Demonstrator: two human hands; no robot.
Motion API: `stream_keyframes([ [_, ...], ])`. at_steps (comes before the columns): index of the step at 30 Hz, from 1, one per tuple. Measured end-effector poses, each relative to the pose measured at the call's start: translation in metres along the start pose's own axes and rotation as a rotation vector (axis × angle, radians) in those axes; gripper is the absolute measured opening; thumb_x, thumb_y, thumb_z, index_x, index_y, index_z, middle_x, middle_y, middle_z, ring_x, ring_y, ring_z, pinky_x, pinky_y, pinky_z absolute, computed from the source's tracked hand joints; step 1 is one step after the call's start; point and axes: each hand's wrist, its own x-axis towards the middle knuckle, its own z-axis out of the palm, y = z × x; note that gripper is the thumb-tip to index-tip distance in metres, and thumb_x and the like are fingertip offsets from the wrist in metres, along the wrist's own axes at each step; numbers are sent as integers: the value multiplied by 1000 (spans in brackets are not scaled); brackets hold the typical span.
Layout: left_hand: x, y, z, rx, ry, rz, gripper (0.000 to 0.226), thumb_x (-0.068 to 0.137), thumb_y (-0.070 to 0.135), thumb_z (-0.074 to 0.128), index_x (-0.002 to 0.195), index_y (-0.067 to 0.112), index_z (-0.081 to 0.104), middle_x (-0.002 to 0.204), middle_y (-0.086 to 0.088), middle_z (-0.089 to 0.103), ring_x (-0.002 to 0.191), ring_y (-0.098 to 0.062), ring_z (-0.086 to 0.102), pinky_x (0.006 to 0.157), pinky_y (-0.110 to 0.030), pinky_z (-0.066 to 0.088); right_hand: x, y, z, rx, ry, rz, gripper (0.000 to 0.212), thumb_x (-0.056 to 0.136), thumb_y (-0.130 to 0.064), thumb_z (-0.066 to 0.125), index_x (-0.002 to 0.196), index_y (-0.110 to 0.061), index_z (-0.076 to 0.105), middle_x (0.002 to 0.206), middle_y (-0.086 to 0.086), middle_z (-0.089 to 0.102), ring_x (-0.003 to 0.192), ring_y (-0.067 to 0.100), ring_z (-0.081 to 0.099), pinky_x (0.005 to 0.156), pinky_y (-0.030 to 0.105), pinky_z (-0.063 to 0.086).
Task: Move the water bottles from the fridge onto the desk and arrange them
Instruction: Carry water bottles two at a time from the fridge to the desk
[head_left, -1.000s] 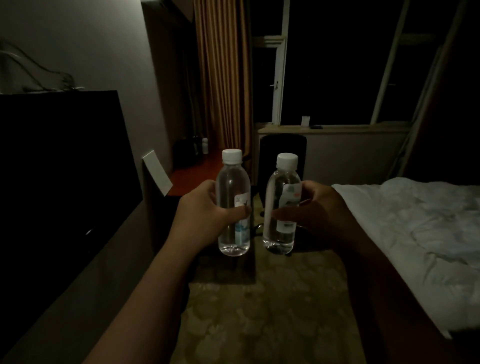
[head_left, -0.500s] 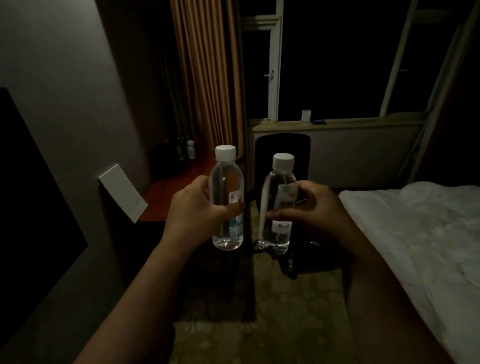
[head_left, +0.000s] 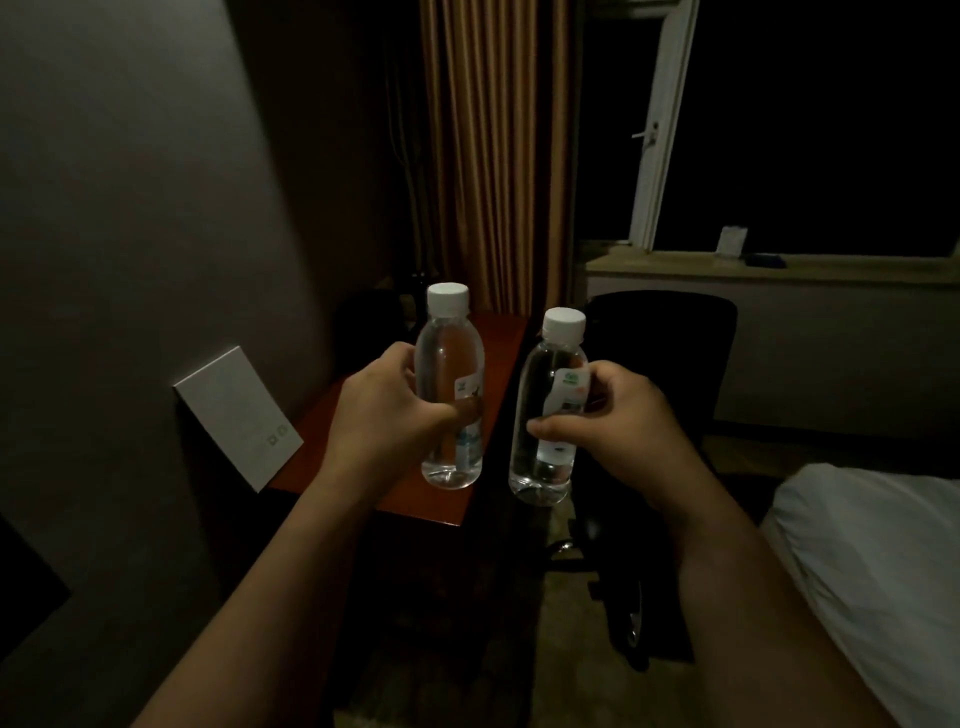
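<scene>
Left hand: wrapped around the middle of the left bottle, thumb across the front, held upright in the air.
Right hand: closed on the right bottle at its label, upright but leaning a little.
Bottles: side by side, near each other, not touching; both have white caps.
Desk: behind and under the left grip; the bottle does not rest on it.
Chair: behind the right grip.
Bed: right of the right forearm.
</scene>
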Motion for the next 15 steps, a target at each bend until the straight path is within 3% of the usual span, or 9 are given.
stream_keyframes([
  [6,93,-50,48,5,71,-63,45,70,41,85,102,26,57,91,10,63,81,-3,61,65,-24,51,122,46,9,-19,-20,-10,55,65,-26,88,112,-30,59,105,-8,68,98,8,66,85,39,57],
  [11,180,-97,80,8,107,-135,40,69,41,84,93,34,53,90,11,63,79,-3,61,68,-29,55,238,66,27,-63,-99,-31,55,64,-28,88,111,-30,59,106,-8,67,99,9,65,86,39,57],
  [15,244,-136,92,44,155,-176,44,67,47,82,98,31,55,91,12,63,82,-3,61,70,-31,56,321,77,48,-92,-175,-50,57,64,-28,89,111,-32,58,105,-9,67,97,7,65,82,35,57],
])
